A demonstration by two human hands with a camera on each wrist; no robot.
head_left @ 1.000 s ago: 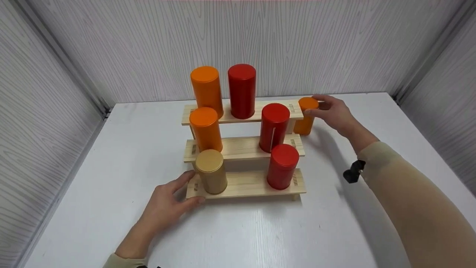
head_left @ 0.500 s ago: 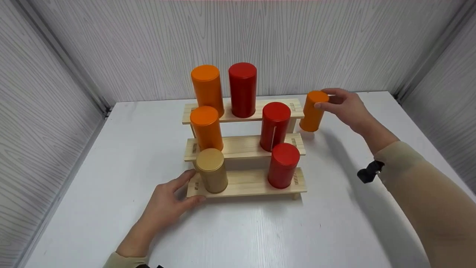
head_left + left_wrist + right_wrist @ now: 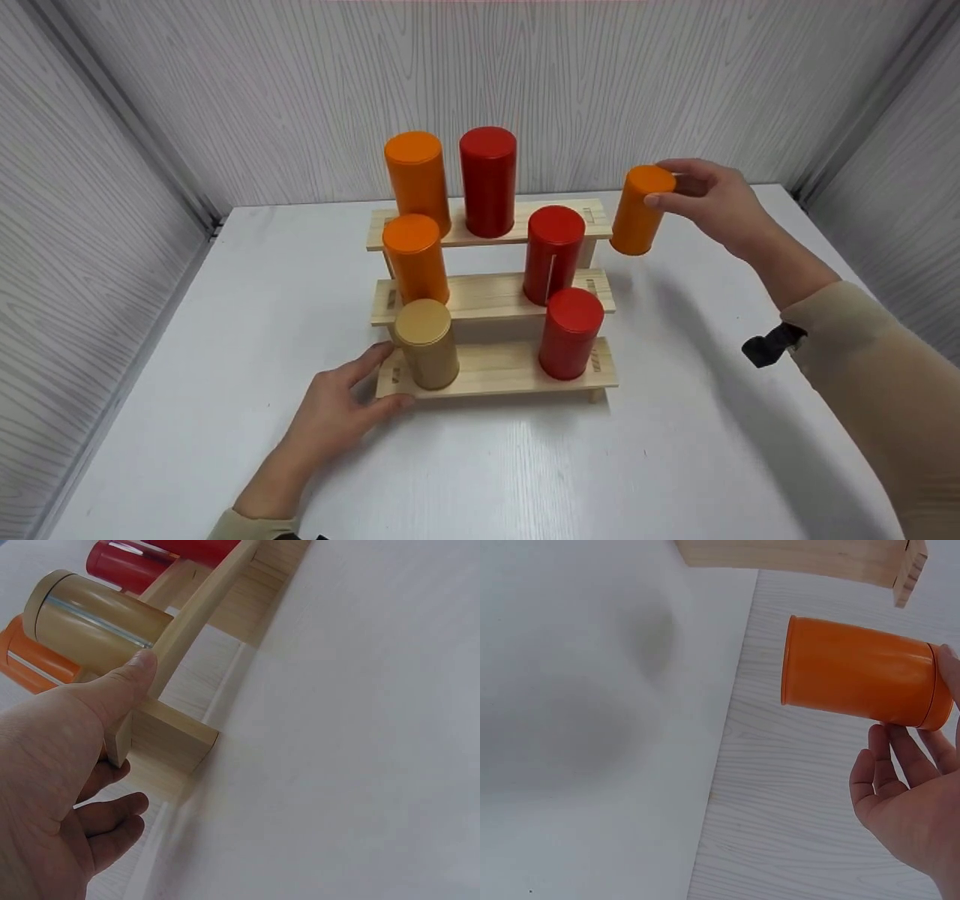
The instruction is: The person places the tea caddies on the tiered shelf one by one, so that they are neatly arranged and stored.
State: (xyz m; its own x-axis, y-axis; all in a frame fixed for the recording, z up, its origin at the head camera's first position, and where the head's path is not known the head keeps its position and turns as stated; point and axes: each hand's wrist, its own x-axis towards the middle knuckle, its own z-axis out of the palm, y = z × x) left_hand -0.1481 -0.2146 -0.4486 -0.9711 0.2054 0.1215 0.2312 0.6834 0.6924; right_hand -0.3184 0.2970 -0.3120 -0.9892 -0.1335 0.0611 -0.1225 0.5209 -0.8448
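Note:
My right hand holds an orange canister near its lid, between thumb and fingers. That canister hangs above the table, right of the rack's top tier. Its lid seam shows in the right wrist view, where the right hand is partly cut off. A three-tier wooden rack stands in the middle. At the left end of its lowest tier, my left hand grips the board, thumb at the front edge and forefinger behind. Close to those fingers stands a gold canister; part of the grip is hidden.
An orange canister and a red canister stand on the top tier. The middle tier bears another orange canister and red canister. A red canister stands lower right. Walls surround the white table.
The orange canister in my right hand has risen off the table and moved right, away from the rack. My left hand keeps its place on the lowest tier.

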